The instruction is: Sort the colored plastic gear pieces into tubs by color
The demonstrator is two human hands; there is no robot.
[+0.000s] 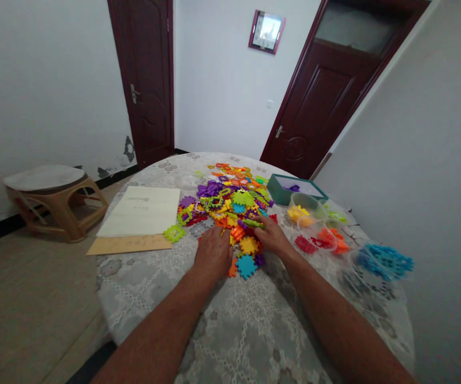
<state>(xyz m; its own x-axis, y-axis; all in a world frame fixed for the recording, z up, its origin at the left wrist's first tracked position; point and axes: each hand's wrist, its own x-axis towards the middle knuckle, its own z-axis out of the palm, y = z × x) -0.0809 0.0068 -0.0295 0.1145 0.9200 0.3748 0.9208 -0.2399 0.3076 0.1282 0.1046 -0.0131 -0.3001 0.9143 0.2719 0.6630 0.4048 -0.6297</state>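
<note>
A heap of colourful plastic interlocking pieces (243, 200) lies in the middle of the table, in purple, green, orange, yellow, red and blue. My left hand (213, 252) rests at the heap's near edge, fingers curled down; yellow shows by its fingertips, but what they grip is hidden. Between thumb and fingers, my right hand (271, 234) holds green notched pieces (253, 224). Between the hands are orange pieces (237, 233) and a yellow square piece (248, 246). A blue square piece (247, 266) lies nearest me.
On the right stand a green box (281, 193) with purple pieces and clear tubs holding yellow pieces (299, 214), red and orange pieces (333, 241), and blue pieces (386, 261). Left of the heap lies paper (140, 210) on a brown envelope (130, 245). A stool (60, 200) stands beyond the table.
</note>
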